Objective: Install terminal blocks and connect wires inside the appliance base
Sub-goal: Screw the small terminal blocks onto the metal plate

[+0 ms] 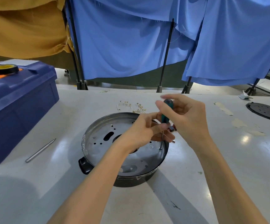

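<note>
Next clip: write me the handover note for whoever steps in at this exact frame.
Left grip pinches the screwdriver low on its handle; right grip holds the handle top.
Tip sits on a screw near the appliance base rim.
A small black-and-red part shows between the grips; loose wires lie on the table behind.
Done: screw seated in its hole.
Left: tighten it, connect the wires.

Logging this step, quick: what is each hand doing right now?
Left hand: pinches the screwdriver low on its handle.
Right hand: fingers curled round the top of the screwdriver's handle.
</note>
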A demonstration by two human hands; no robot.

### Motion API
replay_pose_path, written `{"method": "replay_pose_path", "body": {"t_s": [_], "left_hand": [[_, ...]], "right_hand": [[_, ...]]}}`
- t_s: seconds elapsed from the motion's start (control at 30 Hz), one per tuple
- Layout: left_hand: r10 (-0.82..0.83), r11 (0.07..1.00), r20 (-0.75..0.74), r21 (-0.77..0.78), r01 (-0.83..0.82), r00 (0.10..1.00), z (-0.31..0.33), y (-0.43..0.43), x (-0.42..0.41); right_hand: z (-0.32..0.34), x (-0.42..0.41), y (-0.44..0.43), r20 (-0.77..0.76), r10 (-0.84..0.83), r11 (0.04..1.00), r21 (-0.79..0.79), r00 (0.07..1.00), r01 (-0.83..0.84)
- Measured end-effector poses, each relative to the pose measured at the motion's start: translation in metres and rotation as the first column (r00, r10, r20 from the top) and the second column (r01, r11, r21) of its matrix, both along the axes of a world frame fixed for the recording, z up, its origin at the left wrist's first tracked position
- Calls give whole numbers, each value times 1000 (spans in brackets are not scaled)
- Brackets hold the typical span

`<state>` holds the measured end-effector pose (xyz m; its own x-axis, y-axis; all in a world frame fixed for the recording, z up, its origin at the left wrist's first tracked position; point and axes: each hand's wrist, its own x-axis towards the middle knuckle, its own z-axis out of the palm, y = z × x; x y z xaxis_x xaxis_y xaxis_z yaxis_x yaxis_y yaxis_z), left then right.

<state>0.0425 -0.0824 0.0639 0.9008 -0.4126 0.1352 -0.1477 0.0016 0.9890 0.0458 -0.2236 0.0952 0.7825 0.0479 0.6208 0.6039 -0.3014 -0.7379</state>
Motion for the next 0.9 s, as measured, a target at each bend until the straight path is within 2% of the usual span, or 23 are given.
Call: {"method": "replay_pose_path", "body": {"t_s": [0.07, 0.13, 0.23, 0.37, 0.4, 0.5, 0.57, 0.77, 0.9], "left_hand": [[-2, 1000, -6, 9, 2, 1000, 1, 3, -1], [-5, 999, 0, 46, 5, 1000, 1, 3, 0], [17, 997, 25, 69, -19, 1000, 0, -3, -1], [49, 998, 39, 26, -50, 998, -3, -6, 1], [43, 999, 31, 13, -44, 999, -3, -6, 1], [14, 1000, -9, -6, -14, 1000, -2, -2, 2], [2, 1000, -23, -18, -2, 1000, -3, -2, 0], [39, 998, 32, -48, -38, 999, -10, -9, 1], [11, 998, 33, -59, -9, 999, -15, -11, 0]], "right_hand": [[-1, 0, -3, -35, 100, 994, 35, 994, -99], [-3, 1, -6, -28, 120, 991, 62, 992, -119], [-5, 2, -5, -22, 33, 996, 81, 999, -32], [-5, 6, -2, 15, -163, 986, -19, 986, 164], [-3, 6, -3, 13, -141, 989, -35, 990, 142], [0, 5, -8, -32, 63, 998, -13, 998, -63], [-2, 4, -8, -29, 95, 995, 26, 995, -94], [-7, 11, -4, 105, -181, 982, -34, 978, 186], [-15, 10, 0, 183, -296, 954, 19, 937, 298]]}}
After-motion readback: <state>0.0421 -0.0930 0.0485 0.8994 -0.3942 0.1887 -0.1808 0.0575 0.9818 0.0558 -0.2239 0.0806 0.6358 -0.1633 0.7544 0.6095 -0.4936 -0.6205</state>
